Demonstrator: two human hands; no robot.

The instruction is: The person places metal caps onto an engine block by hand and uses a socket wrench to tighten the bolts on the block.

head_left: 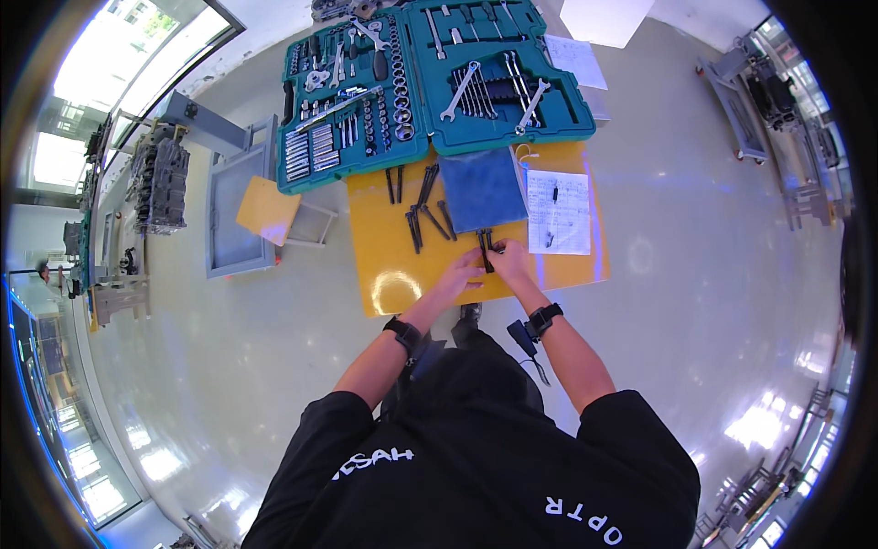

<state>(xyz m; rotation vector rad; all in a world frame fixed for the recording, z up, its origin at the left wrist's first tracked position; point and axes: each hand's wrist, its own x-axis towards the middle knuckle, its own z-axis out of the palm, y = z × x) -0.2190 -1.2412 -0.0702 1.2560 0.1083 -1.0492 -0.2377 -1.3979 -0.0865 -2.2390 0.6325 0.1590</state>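
Near the front edge of the yellow tabletop [416, 285], a couple of long black bolts [486, 260] stand or lie side by side between my hands. My right hand [512, 262] has its fingers closed at the upper part of one bolt. On the other side, my left hand [459, 277] is open, fingers apart and pointing at the bolts; whether it touches them I cannot tell. More long black bolts [427, 186] lie loosely to the left. A blue folder-like flat sheet [483, 190] sits just beyond my hands.
A green tool case [423, 139] with sockets and wrenches lies spread across the table's far side. Right of the blue sheet is a written paper [560, 212] with a dark pen-like item [554, 194] on it. A grey-framed stand [224, 220] and a yellow-topped stool [267, 210] stand left.
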